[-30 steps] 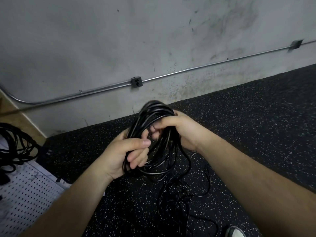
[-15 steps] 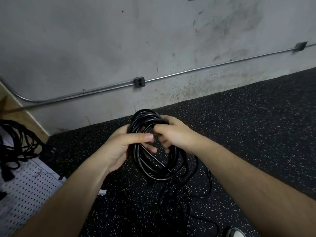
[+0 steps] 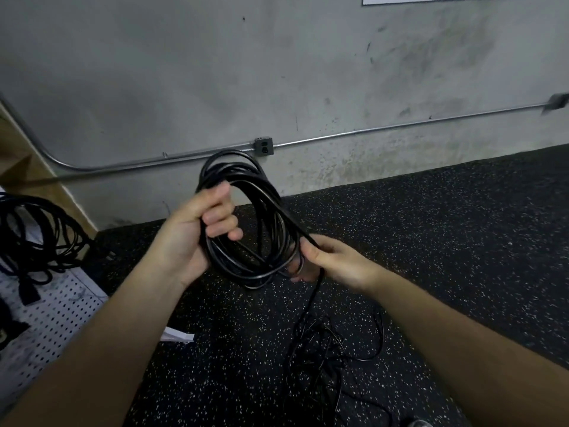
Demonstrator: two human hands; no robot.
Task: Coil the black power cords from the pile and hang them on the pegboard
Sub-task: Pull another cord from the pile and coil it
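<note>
A coil of black power cord [image 3: 261, 211] is held upright in front of me, above the speckled floor. My left hand [image 3: 197, 235] grips the coil's left side, fingers curled round several loops. My right hand [image 3: 332, 260] pinches the cord at the coil's lower right, where a loose strand runs down to the tangled pile of cord [image 3: 320, 359] on the floor. The white pegboard [image 3: 52, 315] lies at the lower left, with other black cords [image 3: 34, 238] on and above it.
A grey concrete wall [image 3: 277, 72] stands ahead, with a metal conduit [image 3: 369, 131] and an outlet box [image 3: 264, 146] low on it. A brown panel [image 3: 27, 161] leans at the left. A shoe tip [image 3: 418, 423] shows at the bottom edge.
The coil has risen and opened into a wider loop. My right hand slid from the top of the coil down to its lower right, along the trailing strand.
</note>
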